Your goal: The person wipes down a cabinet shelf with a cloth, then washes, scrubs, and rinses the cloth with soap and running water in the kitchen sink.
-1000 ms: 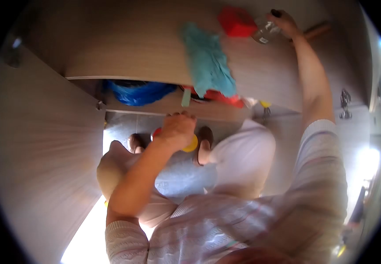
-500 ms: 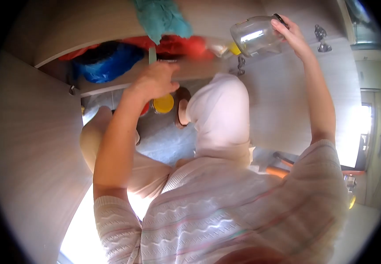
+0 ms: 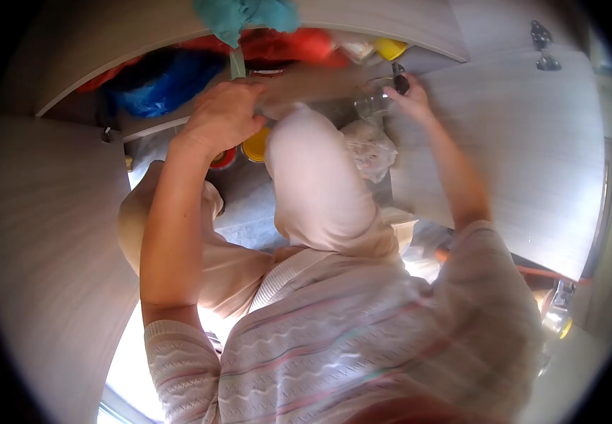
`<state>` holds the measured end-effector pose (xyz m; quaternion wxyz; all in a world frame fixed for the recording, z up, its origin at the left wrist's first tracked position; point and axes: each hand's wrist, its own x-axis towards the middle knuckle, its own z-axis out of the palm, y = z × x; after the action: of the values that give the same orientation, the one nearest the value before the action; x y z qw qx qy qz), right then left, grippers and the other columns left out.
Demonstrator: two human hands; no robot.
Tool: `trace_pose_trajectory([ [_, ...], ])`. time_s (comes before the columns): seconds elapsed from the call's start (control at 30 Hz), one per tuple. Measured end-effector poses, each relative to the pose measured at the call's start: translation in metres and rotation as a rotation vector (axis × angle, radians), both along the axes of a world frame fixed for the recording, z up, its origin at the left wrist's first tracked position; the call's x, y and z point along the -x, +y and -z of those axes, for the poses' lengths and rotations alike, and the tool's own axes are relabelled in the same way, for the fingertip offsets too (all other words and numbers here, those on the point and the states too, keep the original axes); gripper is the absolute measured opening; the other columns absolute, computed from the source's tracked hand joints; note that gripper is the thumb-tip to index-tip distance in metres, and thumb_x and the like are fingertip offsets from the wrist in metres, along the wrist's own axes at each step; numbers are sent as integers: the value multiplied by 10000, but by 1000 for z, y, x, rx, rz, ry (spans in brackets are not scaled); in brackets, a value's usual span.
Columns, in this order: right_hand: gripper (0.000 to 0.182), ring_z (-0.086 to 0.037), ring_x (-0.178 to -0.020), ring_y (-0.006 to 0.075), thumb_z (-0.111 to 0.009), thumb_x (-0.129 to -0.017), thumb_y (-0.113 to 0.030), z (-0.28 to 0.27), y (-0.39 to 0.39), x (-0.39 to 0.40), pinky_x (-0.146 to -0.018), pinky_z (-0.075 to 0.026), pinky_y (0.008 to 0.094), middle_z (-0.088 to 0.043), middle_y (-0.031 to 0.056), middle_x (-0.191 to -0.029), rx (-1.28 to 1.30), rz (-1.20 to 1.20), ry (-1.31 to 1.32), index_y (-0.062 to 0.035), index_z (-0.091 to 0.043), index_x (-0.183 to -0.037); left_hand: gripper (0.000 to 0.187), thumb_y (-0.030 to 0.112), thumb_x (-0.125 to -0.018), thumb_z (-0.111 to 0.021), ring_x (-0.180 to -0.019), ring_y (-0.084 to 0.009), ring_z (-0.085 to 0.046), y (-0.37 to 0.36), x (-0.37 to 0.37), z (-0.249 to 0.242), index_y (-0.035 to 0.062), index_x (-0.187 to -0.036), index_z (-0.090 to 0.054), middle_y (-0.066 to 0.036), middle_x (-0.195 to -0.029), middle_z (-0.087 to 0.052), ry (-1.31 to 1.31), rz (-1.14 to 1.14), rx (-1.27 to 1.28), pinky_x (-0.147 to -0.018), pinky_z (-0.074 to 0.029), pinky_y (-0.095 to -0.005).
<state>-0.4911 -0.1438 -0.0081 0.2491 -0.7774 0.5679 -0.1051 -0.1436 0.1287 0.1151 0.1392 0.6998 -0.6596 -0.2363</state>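
Observation:
My right hand [image 3: 413, 102] is shut on a clear glass jar [image 3: 373, 104], holding it low at the mouth of an open cupboard, just above a crumpled clear plastic bag [image 3: 373, 150]. My left hand [image 3: 222, 116] is at the front edge of the cupboard shelf [image 3: 306, 79], with its fingers closed over a yellow and red object [image 3: 255, 150] that shows just beneath it. My raised knee [image 3: 313, 184], in pale trousers, stands between the two hands.
A teal cloth [image 3: 246, 13] hangs over the counter edge above. The cupboard holds a blue bag [image 3: 161, 88], a red bag [image 3: 284, 44] and a yellow item [image 3: 391, 48]. Open cupboard doors stand at the left [image 3: 51, 233] and right [image 3: 525, 155].
My right hand has brought the jar down from the counter top to the cupboard opening. My left hand has stayed at the shelf edge, and the view has tilted downward.

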Motion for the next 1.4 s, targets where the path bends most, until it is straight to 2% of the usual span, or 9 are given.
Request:
trace_pose_trajectory([
  [0.1, 842, -461, -1073, 325, -722, -597, -426, 10, 4, -36, -925, -365, 358, -487, 225, -1093, 31, 47, 173, -28, -367, -1248, 460, 188, -688, -598, -988, -324, -510, 1, -2, 10, 40, -1115, -515, -161, -1099, -534, -12, -20, 54, -837, -415, -380],
  [0.27, 835, -397, -1103, 372, -735, -598, -361, 59, -15, -76, -932, -358, 388, -364, 203, -1202, 69, 36, 330, -95, -319, -1271, 415, 159, -663, -590, -915, -316, -538, -7, 1, 10, 25, -1052, -536, -144, -1015, -558, -63, -13, -85, -783, -439, -388],
  [0.7, 669, -395, -1123, 318, -724, -610, -286, 102, -49, -90, -976, -310, 369, -446, 69, -1242, 118, -294, 67, -237, -460, -1223, 301, 173, -680, -591, -835, -294, -573, -4, 3, 9, 48, -949, -544, -140, -897, -554, -26, -29, 9, -688, -479, -392],
  [0.8, 593, -442, -1093, 297, -702, -643, -244, 66, -19, -95, -937, -356, 374, -501, 88, -1185, 148, -100, 225, -179, -486, -1191, 313, 183, -688, -581, -856, -291, -570, -6, 1, 4, 50, -969, -546, -141, -918, -550, -19, -32, -26, -711, -476, -394],
  [0.9, 349, -573, -900, 312, -675, -688, -201, 60, -15, -47, -810, -453, 365, -613, 133, -947, -93, -483, 350, -54, -600, -996, 324, 180, -685, -580, -875, -294, -564, -3, 0, 2, 50, -980, -547, -144, -929, -547, -6, -26, -25, -732, -471, -398],
  [1.07, 127, -559, -637, 46, -534, -823, -50, -112, 81, -121, -599, -467, 196, -609, 6, -696, -279, -395, -375, -2, -619, -905, 330, 176, -683, -581, -889, -305, -556, 0, -1, 1, 41, -982, -543, -145, -936, -545, 34, -8, -46, -759, -459, -402],
  [1.13, 170, -571, -635, 84, -565, -827, -139, -162, 80, -165, -597, -470, 230, -626, 28, -701, 129, -459, -304, -12, -615, -929, 326, 177, -686, -580, -892, -308, -553, -2, -1, 1, 35, -977, -541, -141, -937, -546, 22, -7, -42, -765, -456, -402],
  [1.23, 492, -559, -961, 209, -629, -753, -344, -202, 27, -250, -778, -449, 318, -578, 123, -1062, 562, -599, -319, -88, -500, -1153, 316, 168, -686, -585, -903, -306, -551, -1, -3, 0, 24, -964, -540, -135, -929, -552, 22, -16, -22, -767, -451, -400],
  [1.4, 847, -441, -1135, 271, -621, -617, -581, -178, -89, -361, -912, -378, 364, -467, 128, -1226, 662, -357, -50, -100, -369, -1267, 318, 140, -670, -602, -913, -313, -546, -1, -8, -1, 15, -956, -540, -145, -947, -561, 62, -42, -55, -762, -450, -410],
])
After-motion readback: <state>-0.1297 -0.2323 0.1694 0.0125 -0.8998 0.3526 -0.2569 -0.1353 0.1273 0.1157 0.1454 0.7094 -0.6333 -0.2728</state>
